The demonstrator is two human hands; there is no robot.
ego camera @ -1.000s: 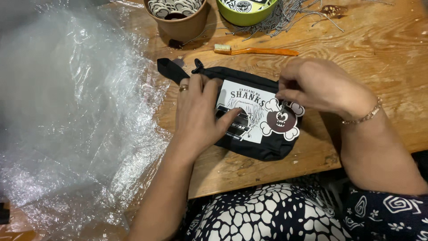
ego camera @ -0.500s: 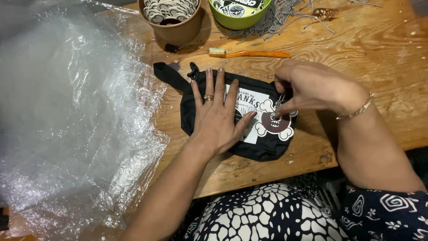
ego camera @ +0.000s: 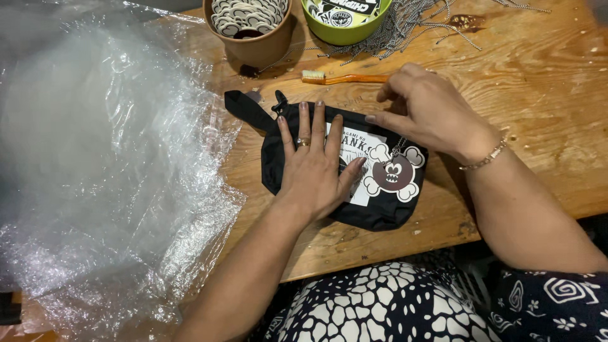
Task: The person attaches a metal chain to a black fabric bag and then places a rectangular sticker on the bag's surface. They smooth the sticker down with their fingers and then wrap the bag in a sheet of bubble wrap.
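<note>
My left hand (ego camera: pixel 315 168): flat, fingers spread, pressing pouch (ego camera: pixel 380 212) | my right hand (ego camera: pixel 430 111): fingertips pinched on skull charm's (ego camera: pixel 394 173) chain | toothbrush (ego camera: pixel 345 78) just beyond.

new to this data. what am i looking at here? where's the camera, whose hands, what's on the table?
There is no machine here: a person works with two bare hands, and the single camera sits on that person's head, looking down.

The left hand lies flat, fingers spread, on a small black pouch on the wooden table. The right hand hovers at the pouch's upper right edge, fingers bent, near a thin chain leading to a brown skull-and-bones charm. Whether it pinches the chain is unclear.

Around them: an orange toothbrush, a brown cup of round stickers, a green bowl, a heap of ball chains, and crumpled clear plastic bags on the left.
</note>
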